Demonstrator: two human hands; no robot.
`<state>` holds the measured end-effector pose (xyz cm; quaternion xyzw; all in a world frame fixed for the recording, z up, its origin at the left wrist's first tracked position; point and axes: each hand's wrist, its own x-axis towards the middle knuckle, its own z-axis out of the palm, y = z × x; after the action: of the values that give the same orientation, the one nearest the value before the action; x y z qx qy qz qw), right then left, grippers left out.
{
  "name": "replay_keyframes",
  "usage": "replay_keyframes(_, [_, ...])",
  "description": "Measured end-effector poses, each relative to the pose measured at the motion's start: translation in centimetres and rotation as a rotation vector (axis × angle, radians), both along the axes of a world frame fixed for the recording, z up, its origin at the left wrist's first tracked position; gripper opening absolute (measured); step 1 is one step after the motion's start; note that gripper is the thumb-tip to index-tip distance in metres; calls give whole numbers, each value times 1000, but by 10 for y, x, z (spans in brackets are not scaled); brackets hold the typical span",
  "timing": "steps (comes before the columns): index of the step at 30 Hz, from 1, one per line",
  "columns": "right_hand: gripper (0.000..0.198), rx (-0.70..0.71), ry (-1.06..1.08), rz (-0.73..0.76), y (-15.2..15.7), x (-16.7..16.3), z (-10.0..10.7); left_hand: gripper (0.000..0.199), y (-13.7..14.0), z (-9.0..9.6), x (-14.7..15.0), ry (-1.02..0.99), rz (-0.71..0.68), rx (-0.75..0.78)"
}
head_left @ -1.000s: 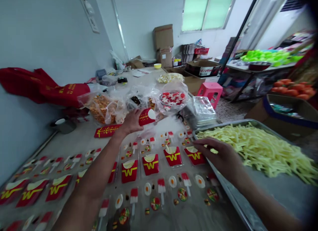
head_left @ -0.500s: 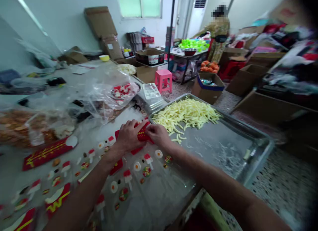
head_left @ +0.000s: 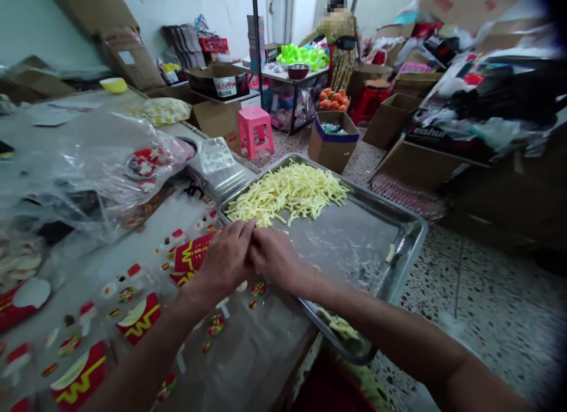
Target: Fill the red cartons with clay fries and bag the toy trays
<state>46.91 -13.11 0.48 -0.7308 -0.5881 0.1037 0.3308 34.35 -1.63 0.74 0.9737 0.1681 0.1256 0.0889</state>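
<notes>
My left hand (head_left: 228, 252) and my right hand (head_left: 274, 255) press together at the near left corner of a metal tray (head_left: 410, 247). The fingers of both are closed, and they hide whatever lies between them. Close against the left hand are red fries cartons (head_left: 190, 252) with yellow zigzag print. Just beyond the hands, a heap of pale yellow imitation fries (head_left: 292, 190) fills the far part of the tray. Clear plastic sheets with small food-shaped pieces, such as a red-and-white popsicle (head_left: 135, 271), cover the table around the forearms. Another red carton (head_left: 139, 319) rests on them.
A clear plastic bag (head_left: 106, 146) with red and white pieces and stacked clear trays (head_left: 219, 164) sit left of the metal tray. Beyond are a pink stool (head_left: 256, 131), an open cardboard box (head_left: 333, 143) and a co-worker (head_left: 343, 46) at a far table.
My view has swung right. The red carton seen between my hands before is now hidden, and the right hand has closed up against the left.
</notes>
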Motion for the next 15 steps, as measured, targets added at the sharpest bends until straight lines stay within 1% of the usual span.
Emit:
replay_keyframes(2, [16, -13, -21, 108, -6, 19, -1, 73, -3, -2, 5, 30, 130, -37])
replay_keyframes(3, [19, -10, -35, 112, -8, 36, -3, 74, -1, -3, 6, 29, 193, -67])
replay_keyframes(4, [22, -3, -55, 77, -10, 59, -6, 75, 3, -4, 6, 7, 250, -95])
replay_keyframes(6, [25, -15, -137, -99, -10, 109, -13, 73, 9, -2, 8, -69, 319, -129])
replay_keyframes(7, [26, -31, -194, -180, -9, 133, -17, 72, 11, 0, 10, -101, 322, -138])
replay_keyframes(8, [30, -73, -260, -209, -8, 154, -20, 72, 11, 3, 12, -126, 308, -144])
replay_keyframes(9, [35, -127, -322, -196, -8, 171, -22, 75, 9, 6, 15, -145, 283, -147])
replay_keyframes(10, [40, -185, -375, -153, -10, 183, -24, 78, 7, 9, 18, -161, 250, -146])
replay_keyframes(12, [44, -289, -423, -9, -22, 196, -22, 82, 3, 13, 21, -202, 223, -126])
replay_keyframes(13, [43, -306, -406, 46, -30, 200, -19, 82, 2, 14, 21, -225, 237, -112])
replay_keyframes(14, [42, -294, -373, 60, -40, 202, -17, 81, 2, 15, 20, -241, 264, -103])
replay_keyframes(15, [40, -258, -337, 30, -49, 203, -15, 80, 2, 14, 20, -250, 293, -102])
